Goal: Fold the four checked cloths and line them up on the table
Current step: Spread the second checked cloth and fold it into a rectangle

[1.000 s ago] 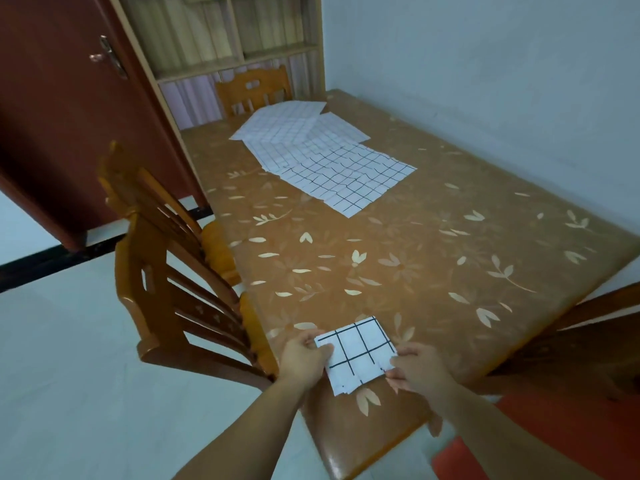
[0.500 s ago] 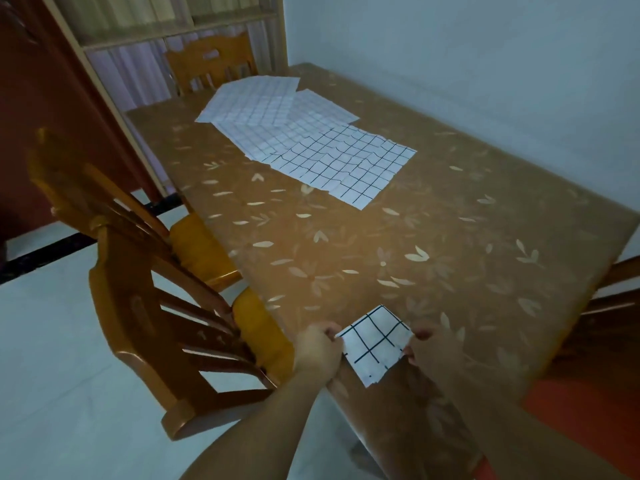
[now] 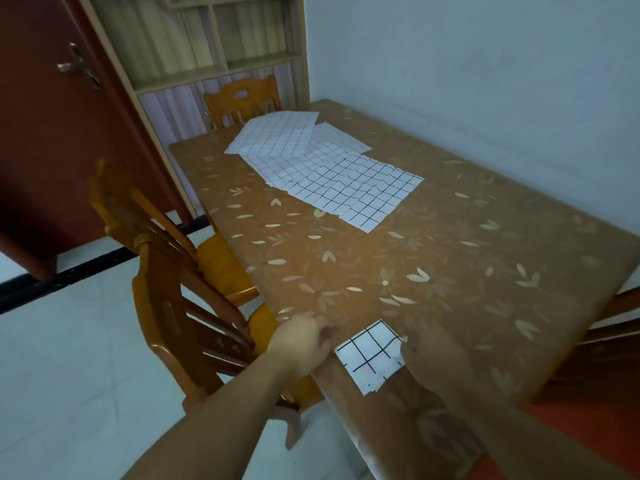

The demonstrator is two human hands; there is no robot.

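The folded checked cloth lies flat on the table at its near edge, reduced to a small square, which suggests it is being set down as the first piece of the line, with room left along the table for the others. The left hand sits just left of the folded cloth, over the table's edge, its fingers curled toward the cloth's left border; whether they pinch that border or only touch it I cannot tell. The right hand is blurred and lies over the folded cloth's right side, hiding that corner, apparently pressing or steadying it; how its fingers are set is not readable. Well beyond the folded cloth, toward the far end of the table, the unfolded checked cloths lie spread and overlapping, not yet folded. Left of the folded cloth, wooden chairs stand against the table's side.
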